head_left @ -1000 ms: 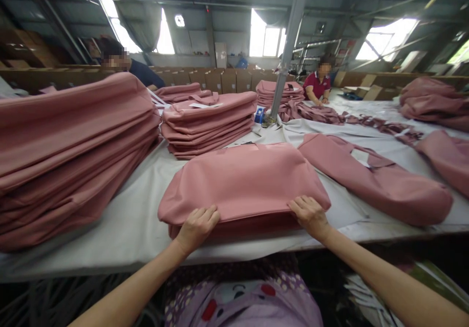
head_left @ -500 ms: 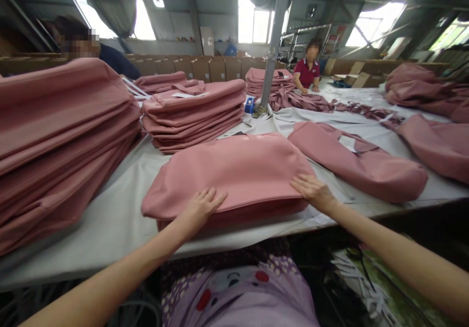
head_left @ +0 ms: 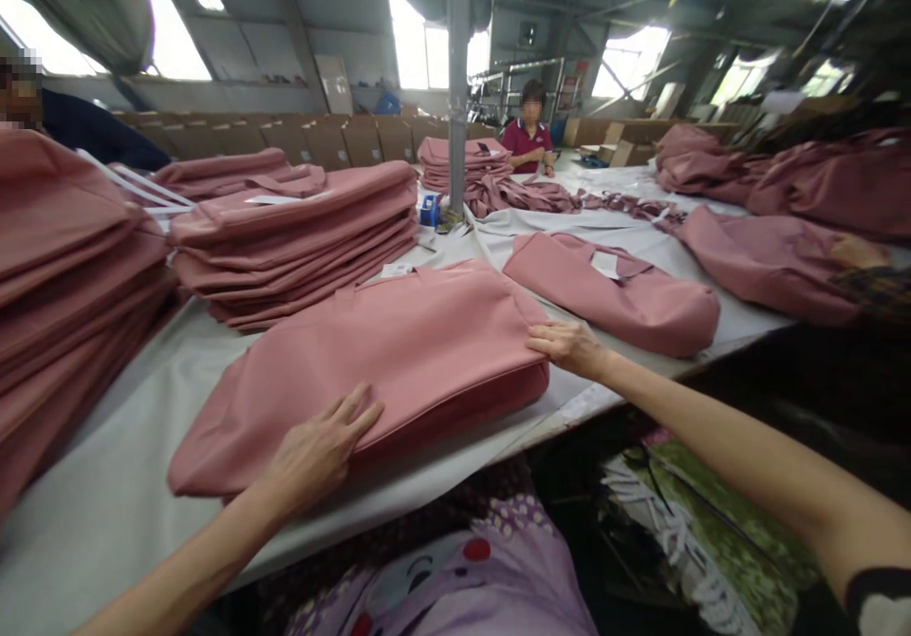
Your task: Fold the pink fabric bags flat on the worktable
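Head view of a sewing workshop. A folded pink fabric cover (head_left: 399, 351) lies flat on the white-clothed counter (head_left: 106, 513), close to its near edge and directly before the person. The left hand (head_left: 320, 451) rests palm-down on the cover's near edge, fingers (head_left: 356, 413) spread wide and flat, gripping nothing. The right hand (head_left: 569, 346) lies at the cover's right corner, fingers extended and touching the fabric edge; whether they pinch it cannot be told. To the left stands a tall stack of the same pink covers (head_left: 64, 294), and behind the cover in hand a second, lower stack (head_left: 299, 233). To the right, a single loose cover with a white label (head_left: 612, 289) lies apart from the one being handled, with further pink pieces (head_left: 769, 256) heaped beyond it. A steel post (head_left: 459, 76) rises from the counter, a small blue object (head_left: 429, 209) just beside its base. A seated person in a red shirt (head_left: 530, 133) works at the far end; cardboard boxes (head_left: 320, 138) line the back.
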`<state>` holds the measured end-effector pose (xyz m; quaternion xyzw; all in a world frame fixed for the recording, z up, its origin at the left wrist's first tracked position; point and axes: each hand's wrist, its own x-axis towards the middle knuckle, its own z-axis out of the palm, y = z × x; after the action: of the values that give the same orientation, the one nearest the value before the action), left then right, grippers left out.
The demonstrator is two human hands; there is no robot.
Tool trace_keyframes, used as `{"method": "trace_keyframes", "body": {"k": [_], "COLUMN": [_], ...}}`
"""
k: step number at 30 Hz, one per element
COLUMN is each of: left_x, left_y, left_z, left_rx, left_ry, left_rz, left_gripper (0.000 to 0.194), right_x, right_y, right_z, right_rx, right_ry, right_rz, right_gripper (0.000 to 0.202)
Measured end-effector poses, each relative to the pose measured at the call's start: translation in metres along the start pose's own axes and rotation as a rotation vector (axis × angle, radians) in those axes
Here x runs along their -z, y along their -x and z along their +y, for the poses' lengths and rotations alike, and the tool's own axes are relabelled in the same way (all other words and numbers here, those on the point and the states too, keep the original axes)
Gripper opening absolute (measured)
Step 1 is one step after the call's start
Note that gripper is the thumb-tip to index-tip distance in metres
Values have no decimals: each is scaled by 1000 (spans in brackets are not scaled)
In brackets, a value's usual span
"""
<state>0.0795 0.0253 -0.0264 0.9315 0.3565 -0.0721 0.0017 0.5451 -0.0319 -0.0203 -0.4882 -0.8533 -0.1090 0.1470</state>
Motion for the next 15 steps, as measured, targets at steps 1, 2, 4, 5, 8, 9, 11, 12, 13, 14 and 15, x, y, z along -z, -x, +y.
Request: {"method": "trace_keyframes", "body": {"k": [1,2,4,5,8,9,11,12,13,14,15], "left_x": [-7,-15,-31,-36,-42,-41,-37,-34,-31,-29,-27], "left_y": [1,2,2,2,-2,-3,-4,-4,-2,0,2], "left_z": [3,6,9,10,9,8,8,8,9,11,12], "left_rx": [2,5,12,15,-12,-15,-7,1,6,6,2], "left_ry": [-33,-60,-92,-99,-91,-81,-53,-37,-20,-1,19], "left_rz": [34,66,103,107,70,54,30,25,23,19,13], "left_gripper": [76,76,77,79,85,86,88,87,86,84,82], "right_x": [-11,-21,-32,-30,4,21,56,70,79,82,78], "right_y": [7,14,27,31,18,5,-34,-56,-76,-92,-103], "right_z": [-10,-20,-35,-38,-28,-21,-9,-6,-7,-11,-17], "right_rx": [-42,-82,-127,-128,-91,-89,-106,-113,-115,-111,-97], "right_ry": [8,13,4,-10,-70,-84,-96,-97,-92,-82,-64], "right_rz": [6,5,-22,-53,-188,-227,-269,-270,-248,-200,-135], "right_gripper": [36,40,47,52,58,55,47,44,43,43,44]}}
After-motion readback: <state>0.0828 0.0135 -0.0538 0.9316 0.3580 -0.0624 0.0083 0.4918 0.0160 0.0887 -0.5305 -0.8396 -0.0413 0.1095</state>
